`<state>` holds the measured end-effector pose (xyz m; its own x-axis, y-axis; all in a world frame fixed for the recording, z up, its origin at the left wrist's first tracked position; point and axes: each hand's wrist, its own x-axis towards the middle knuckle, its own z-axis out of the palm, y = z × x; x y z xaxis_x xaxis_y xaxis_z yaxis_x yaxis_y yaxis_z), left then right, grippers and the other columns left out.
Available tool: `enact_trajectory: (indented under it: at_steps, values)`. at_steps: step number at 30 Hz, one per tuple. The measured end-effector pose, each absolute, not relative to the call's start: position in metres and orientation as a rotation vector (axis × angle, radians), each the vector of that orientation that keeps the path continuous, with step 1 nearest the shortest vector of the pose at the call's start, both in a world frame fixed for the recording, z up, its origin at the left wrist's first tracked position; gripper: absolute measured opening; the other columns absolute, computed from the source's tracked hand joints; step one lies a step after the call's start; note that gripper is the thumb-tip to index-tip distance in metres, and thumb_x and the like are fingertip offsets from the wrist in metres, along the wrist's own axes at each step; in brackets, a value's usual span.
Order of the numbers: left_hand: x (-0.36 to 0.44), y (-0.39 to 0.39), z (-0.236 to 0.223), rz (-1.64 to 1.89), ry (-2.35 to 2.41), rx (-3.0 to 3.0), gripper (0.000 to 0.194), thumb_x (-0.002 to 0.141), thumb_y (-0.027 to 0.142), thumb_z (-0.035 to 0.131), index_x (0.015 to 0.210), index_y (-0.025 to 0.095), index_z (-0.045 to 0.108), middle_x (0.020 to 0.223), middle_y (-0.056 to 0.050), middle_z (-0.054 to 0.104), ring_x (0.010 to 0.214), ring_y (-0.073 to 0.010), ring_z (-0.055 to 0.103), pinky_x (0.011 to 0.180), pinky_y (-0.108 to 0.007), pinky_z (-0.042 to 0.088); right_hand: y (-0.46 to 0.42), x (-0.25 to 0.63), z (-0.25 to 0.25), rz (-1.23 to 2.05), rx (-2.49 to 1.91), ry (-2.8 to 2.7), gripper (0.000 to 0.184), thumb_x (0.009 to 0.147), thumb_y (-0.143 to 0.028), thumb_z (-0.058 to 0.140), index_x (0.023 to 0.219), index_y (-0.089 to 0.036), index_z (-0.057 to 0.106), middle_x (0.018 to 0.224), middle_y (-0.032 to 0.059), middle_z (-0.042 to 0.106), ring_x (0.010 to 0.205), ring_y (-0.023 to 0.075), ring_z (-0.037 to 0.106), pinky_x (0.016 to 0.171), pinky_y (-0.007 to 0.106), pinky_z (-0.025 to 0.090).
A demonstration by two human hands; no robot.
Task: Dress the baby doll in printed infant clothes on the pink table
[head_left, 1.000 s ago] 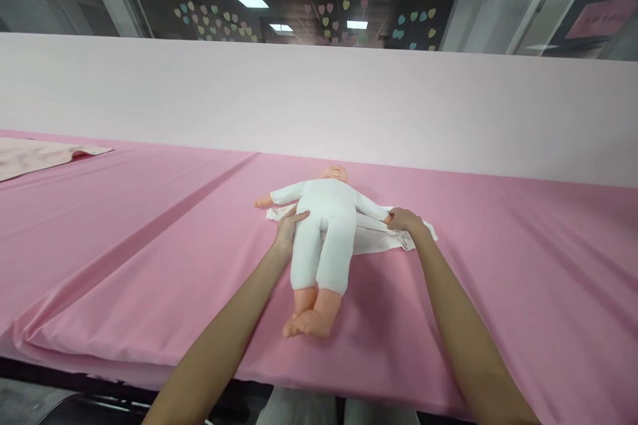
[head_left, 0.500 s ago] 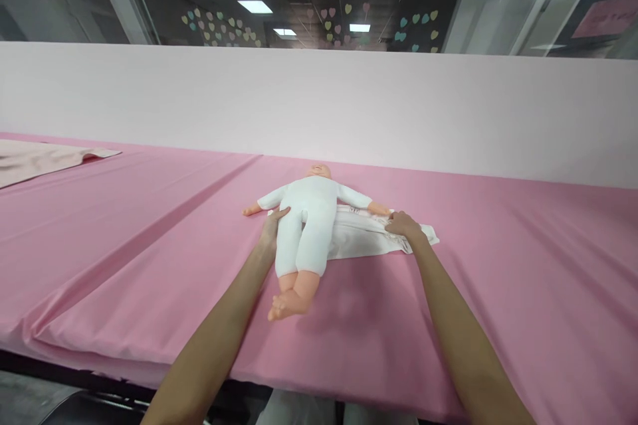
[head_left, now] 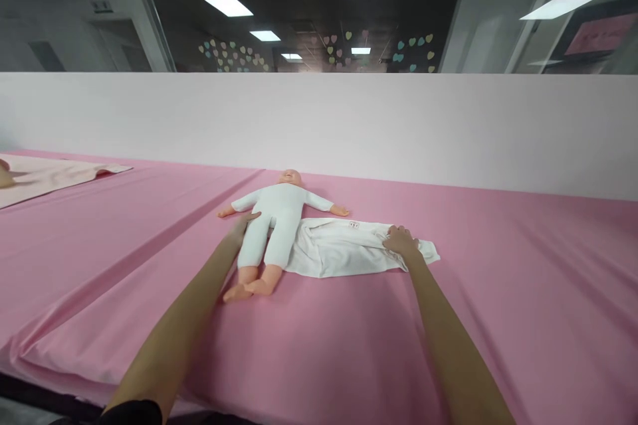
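A baby doll [head_left: 279, 206] with a white body and bare hands and feet lies on its back, head toward the wall and arms spread. My left hand [head_left: 243, 226] grips the doll at its hip, thumb over the front; the other fingers are hidden under it. Beside the doll, partly beneath its legs, a white cloth garment [head_left: 333, 252] with a small printed label lies crumpled. The fingers of my right hand [head_left: 400, 241] are closed on the garment's gathered right part.
Pink sheeting [head_left: 498, 279] with creases covers the table up to a white wall [head_left: 349, 126] with glass above. A pale pink cloth [head_left: 60, 172] lies at the far left, with a skin-coloured thing [head_left: 4, 176] on it, cut off by the picture's edge.
My left hand has shifted the doll leftward, and more of the white garment shows. My right hand keeps its grip in about the same place. The view has tilted up slightly.
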<state>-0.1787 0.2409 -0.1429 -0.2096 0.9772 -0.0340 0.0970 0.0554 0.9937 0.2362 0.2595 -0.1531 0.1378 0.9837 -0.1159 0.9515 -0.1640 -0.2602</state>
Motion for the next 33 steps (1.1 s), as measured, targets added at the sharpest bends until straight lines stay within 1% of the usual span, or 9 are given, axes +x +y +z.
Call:
enact_trajectory:
  at_steps: [4, 7, 11, 13, 16, 19, 23, 27, 33]
  values:
    - [-0.201, 0.25, -0.141, 1.224, 1.414, 1.088, 0.048, 0.073, 0.039, 0.062, 0.108, 0.007, 0.056, 0.081, -0.009, 0.067, 0.079, -0.0258, 0.066, 0.072, -0.04, 0.054, 0.264, 0.236, -0.158, 0.342, -2.271, -1.921, 0.036, 0.076, -0.02, 0.049, 0.113, -0.017, 0.049, 0.123, 0.0128, 0.046, 0.119, 0.0267, 0.039, 0.096, 0.05, 0.032]
    - [-0.209, 0.253, -0.133, 1.271, 1.549, 1.126, 0.046, 0.068, 0.02, 0.062, 0.113, 0.011, 0.055, 0.093, -0.009, 0.067, 0.082, -0.0225, 0.066, 0.075, -0.039, 0.054, 0.265, 0.236, -0.163, 0.27, -2.256, -1.866, 0.035, 0.08, -0.021, 0.045, 0.114, -0.012, 0.047, 0.122, 0.0164, 0.045, 0.118, 0.0287, 0.038, 0.095, 0.05, 0.032]
    - [-0.19, 0.253, -0.117, 1.462, 1.838, 1.246, 0.056, 0.062, 0.004, 0.056, 0.116, 0.016, 0.055, 0.125, -0.011, 0.054, 0.114, -0.0246, 0.052, 0.099, -0.041, 0.042, 0.266, 0.232, -0.172, 0.095, -2.181, -1.669, 0.031, 0.088, -0.023, 0.032, 0.112, -0.008, 0.046, 0.113, 0.0191, 0.05, 0.105, 0.0298, 0.048, 0.084, 0.047, 0.038]
    - [-0.163, 0.247, -0.111, 1.511, 1.864, 1.437, 0.054, 0.062, 0.005, 0.054, 0.114, 0.021, 0.057, 0.128, -0.005, 0.052, 0.123, -0.0232, 0.044, 0.106, -0.04, 0.033, 0.267, 0.23, -0.177, -0.061, -2.121, -1.627, 0.034, 0.091, -0.03, 0.03, 0.111, -0.008, 0.047, 0.11, 0.0195, 0.051, 0.1, 0.0299, 0.049, 0.081, 0.045, 0.039]
    - [-0.104, 0.224, -0.106, 1.331, 1.729, 2.029, 0.042, 0.072, 0.014, 0.051, 0.112, 0.021, 0.058, 0.121, -0.004, 0.057, 0.115, -0.0229, 0.05, 0.102, -0.042, 0.037, 0.266, 0.228, -0.182, -0.216, -2.055, -1.72, 0.037, 0.09, -0.031, 0.035, 0.12, -0.01, 0.044, 0.12, 0.0195, 0.048, 0.106, 0.0301, 0.046, 0.083, 0.042, 0.036]
    - [-0.044, 0.184, -0.108, 0.97, 1.432, 2.413, 0.037, 0.078, 0.019, 0.048, 0.114, 0.02, 0.056, 0.126, -0.008, 0.052, 0.116, -0.0213, 0.049, 0.101, -0.039, 0.04, 0.264, 0.232, -0.182, -0.138, -2.07, -1.839, 0.037, 0.087, -0.021, 0.039, 0.122, -0.011, 0.044, 0.121, 0.0177, 0.05, 0.11, 0.0287, 0.043, 0.084, 0.038, 0.035]
    - [-0.002, 0.132, -0.12, 0.692, 1.364, 2.679, 0.037, 0.081, 0.017, 0.046, 0.118, 0.021, 0.054, 0.135, -0.011, 0.043, 0.124, -0.0251, 0.042, 0.1, -0.044, 0.039, 0.249, 0.238, -0.173, -0.037, -2.055, -1.95, 0.028, 0.083, -0.018, 0.044, 0.108, -0.01, 0.055, 0.104, 0.0135, 0.06, 0.104, 0.0264, 0.047, 0.081, 0.033, 0.035]
    - [-0.002, 0.11, -0.127, 0.754, 1.363, 2.686, 0.04, 0.081, 0.014, 0.047, 0.12, 0.021, 0.05, 0.134, -0.012, 0.044, 0.124, -0.0248, 0.041, 0.098, -0.044, 0.041, 0.207, 0.231, -0.152, -0.058, -1.925, -2.098, 0.025, 0.08, -0.015, 0.045, 0.102, -0.013, 0.058, 0.102, 0.0101, 0.06, 0.101, 0.0234, 0.046, 0.083, 0.03, 0.033]
    - [0.003, 0.083, -0.113, 0.991, 1.156, 2.636, 0.041, 0.088, 0.018, 0.042, 0.13, 0.021, 0.04, 0.134, -0.01, 0.042, 0.126, -0.0193, 0.038, 0.103, -0.038, 0.037, 0.088, 0.203, -0.105, -0.183, -1.363, -2.205, 0.009, 0.075, -0.017, 0.05, 0.075, -0.017, 0.06, 0.081, 0.0062, 0.055, 0.081, 0.0195, 0.045, 0.076, 0.031, 0.033]
